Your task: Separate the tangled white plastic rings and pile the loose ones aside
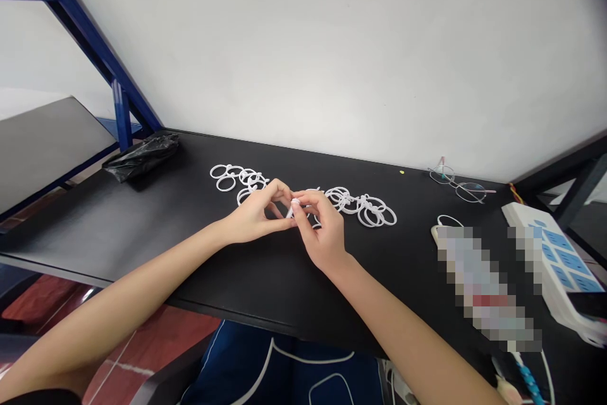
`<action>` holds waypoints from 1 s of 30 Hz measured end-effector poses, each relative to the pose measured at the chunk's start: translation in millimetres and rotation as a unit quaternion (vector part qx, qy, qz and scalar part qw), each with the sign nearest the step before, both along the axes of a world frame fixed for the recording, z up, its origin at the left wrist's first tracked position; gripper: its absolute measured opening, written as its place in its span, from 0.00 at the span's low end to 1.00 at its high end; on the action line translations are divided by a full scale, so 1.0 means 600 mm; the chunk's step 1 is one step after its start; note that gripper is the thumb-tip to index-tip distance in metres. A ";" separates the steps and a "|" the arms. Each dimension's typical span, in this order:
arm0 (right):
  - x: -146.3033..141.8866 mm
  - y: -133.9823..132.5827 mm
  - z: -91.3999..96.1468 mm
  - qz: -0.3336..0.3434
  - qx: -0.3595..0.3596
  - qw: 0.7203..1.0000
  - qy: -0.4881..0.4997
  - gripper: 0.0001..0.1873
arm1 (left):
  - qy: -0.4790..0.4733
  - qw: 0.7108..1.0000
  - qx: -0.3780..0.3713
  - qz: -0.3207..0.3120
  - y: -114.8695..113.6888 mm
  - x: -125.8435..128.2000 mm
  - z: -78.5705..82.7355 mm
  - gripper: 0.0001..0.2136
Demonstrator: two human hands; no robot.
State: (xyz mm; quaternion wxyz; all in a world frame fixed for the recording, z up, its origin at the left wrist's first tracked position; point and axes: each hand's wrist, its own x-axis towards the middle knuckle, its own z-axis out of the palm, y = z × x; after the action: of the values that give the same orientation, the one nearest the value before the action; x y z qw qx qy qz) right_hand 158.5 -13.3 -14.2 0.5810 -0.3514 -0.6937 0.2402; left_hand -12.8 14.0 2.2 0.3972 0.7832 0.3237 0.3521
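Over the middle of the black table, my left hand (265,212) and my right hand (323,228) meet at the fingertips. Both are closed in a pinch on a small white ring (294,202), mostly covered by the fingers. To the left of my hands lies a group of thin white rings (226,183) with small knobs on their rims, some overlapping. Another cluster of white rings (377,211) is to the right. A few more show partly behind my right hand.
A crumpled black plastic bag (142,157) lies at the table's left end. On the right are eyeglasses (455,184), a blurred-out phone-like object (478,285) with a cable, and a white power strip (552,266). A pale wall (322,64) rises behind the black table (227,285).
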 end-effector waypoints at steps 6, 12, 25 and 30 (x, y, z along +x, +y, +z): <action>0.002 -0.003 0.005 -0.019 0.005 1.000 -0.003 0.01 | -0.067 0.994 -0.087 -0.016 0.008 -0.002 0.001 0.17; 0.001 -0.003 0.001 -0.019 0.012 0.999 -0.045 0.04 | -0.142 0.981 -0.129 -0.009 0.020 -0.009 0.007 0.16; 0.005 -0.001 0.003 0.024 0.011 0.997 -0.074 0.09 | -0.099 0.985 -0.135 -0.030 0.016 -0.009 0.015 0.16; 0.004 -0.003 0.003 0.039 0.000 0.995 -0.094 0.10 | -0.066 0.990 -0.119 -0.023 0.014 -0.007 0.011 0.15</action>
State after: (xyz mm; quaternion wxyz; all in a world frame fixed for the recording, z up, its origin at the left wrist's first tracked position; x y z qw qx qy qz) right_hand 160.9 -15.1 -12.6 0.5034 -0.3452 -0.7583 0.2292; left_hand -17.2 22.4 8.7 0.5163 0.7123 0.3185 0.3530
